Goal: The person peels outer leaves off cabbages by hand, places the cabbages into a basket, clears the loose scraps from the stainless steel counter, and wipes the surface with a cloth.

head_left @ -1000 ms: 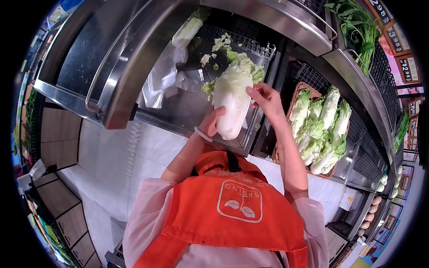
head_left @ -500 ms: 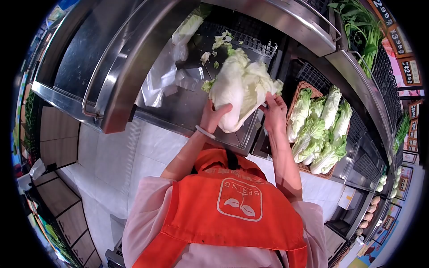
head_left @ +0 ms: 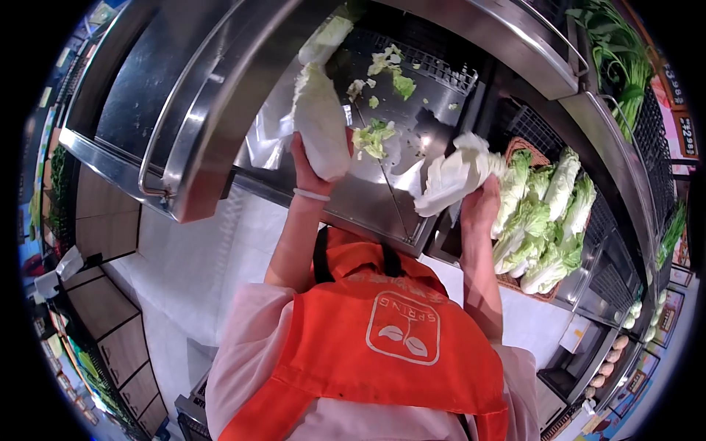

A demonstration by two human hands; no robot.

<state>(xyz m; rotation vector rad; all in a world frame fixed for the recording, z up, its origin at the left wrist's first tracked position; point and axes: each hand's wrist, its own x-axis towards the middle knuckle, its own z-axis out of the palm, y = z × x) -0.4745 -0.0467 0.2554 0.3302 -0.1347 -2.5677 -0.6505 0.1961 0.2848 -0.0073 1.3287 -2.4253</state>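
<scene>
The left hand (head_left: pixel 307 163) is closed around the lower end of a napa cabbage (head_left: pixel 319 121), fingers wrapped behind the stem and thumb at the front, so the head stands nearly upright above the steel worktop (head_left: pixel 368 198). The right hand (head_left: pixel 479 206) is closed too – it clutches a bunch of loose outer leaves (head_left: pixel 454 175), well apart from the head, w/ the pale stalk ends pointing toward the left hand. I judge the two are held wide apart because the leaves are already off the head, and the head is kept over the worktop so scraps drop there. Between the hands, on the worktop, lie small leaf scraps (head_left: pixel 373 137), and more of them beyond, near a black crate (head_left: pixel 434 55). Just left of the left hand is a crumpled clear plastic sheet (head_left: pixel 266 136). Right of the right hand, touching nothing in it, is a wicker basket (head_left: pixel 548 294) w/ several trimmed cabbages (head_left: pixel 548 220) packed side by side – prob. stalks down for display. Beyond them, leafy greens (head_left: pixel 618 51) on a shelf. An orange apron (head_left: pixel 382 345) fills the near view.
</scene>
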